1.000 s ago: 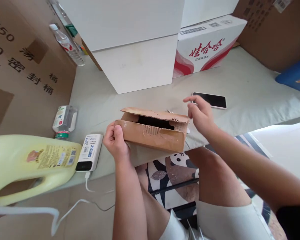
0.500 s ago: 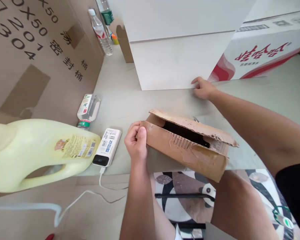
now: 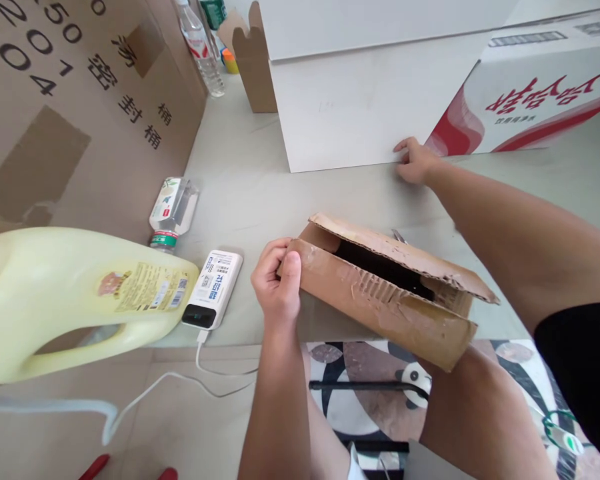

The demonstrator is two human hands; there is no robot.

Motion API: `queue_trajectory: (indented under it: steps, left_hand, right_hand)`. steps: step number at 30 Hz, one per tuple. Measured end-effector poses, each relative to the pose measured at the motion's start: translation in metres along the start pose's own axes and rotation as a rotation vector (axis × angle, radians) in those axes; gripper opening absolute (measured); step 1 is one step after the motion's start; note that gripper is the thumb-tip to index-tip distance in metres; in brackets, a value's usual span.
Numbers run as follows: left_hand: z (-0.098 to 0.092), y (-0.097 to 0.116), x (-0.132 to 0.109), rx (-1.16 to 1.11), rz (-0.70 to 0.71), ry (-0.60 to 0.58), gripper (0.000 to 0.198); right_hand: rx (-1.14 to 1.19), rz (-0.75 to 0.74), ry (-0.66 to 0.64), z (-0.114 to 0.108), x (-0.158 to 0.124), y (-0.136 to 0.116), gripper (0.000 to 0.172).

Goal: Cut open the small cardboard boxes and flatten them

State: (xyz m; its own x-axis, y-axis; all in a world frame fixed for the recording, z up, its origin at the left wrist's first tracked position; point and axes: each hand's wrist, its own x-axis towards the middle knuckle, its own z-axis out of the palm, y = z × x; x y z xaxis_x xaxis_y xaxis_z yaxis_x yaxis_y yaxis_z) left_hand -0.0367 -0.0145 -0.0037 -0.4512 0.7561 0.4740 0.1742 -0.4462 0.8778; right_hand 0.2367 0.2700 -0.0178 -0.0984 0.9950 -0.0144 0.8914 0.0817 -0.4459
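Note:
My left hand (image 3: 277, 283) is closed on the left end of a torn brown cardboard box (image 3: 387, 297), which lies on its side at the near edge of a grey-green surface (image 3: 250, 193) with its flap ajar and a dark gap showing. My right hand (image 3: 416, 160) reaches far forward. Its fingers curl against the bottom right corner of a large white box (image 3: 360, 100). Whether they hold anything is hidden.
A big pale yellow jug (image 3: 70, 300) lies at the left beside a white power bank (image 3: 213, 289) with a trailing cable. A small bottle (image 3: 171, 210) lies behind it. Large printed cartons (image 3: 70, 100) stand at the left, a red-and-white carton (image 3: 535, 93) at the back right.
My right hand left the small box's right end and reached forward to the white box's lower corner. My view swung left, so the phone dropped out of sight. My left hand kept its grip.

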Motion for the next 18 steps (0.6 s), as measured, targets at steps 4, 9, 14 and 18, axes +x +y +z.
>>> queue_trajectory:
  steps: [4,9,14,18]
  left_hand:
    - [0.002,-0.001,0.000,-0.028,0.014,0.001,0.031]
    - [0.005,-0.001,-0.001,-0.041,0.031,0.007,0.032]
    - [0.009,-0.006,0.001,-0.023,0.060,0.021,0.037]
    - [0.015,-0.012,0.001,-0.013,0.086,0.060,0.040]
  right_hand:
    - [0.034,0.060,-0.074,0.001,-0.015,-0.007,0.074]
    - [0.282,-0.009,0.058,-0.012,-0.086,-0.018,0.062]
    - [0.874,-0.058,0.433,-0.033,-0.214,-0.020,0.027]
    - [1.075,-0.283,0.419,-0.026,-0.290,-0.034,0.026]
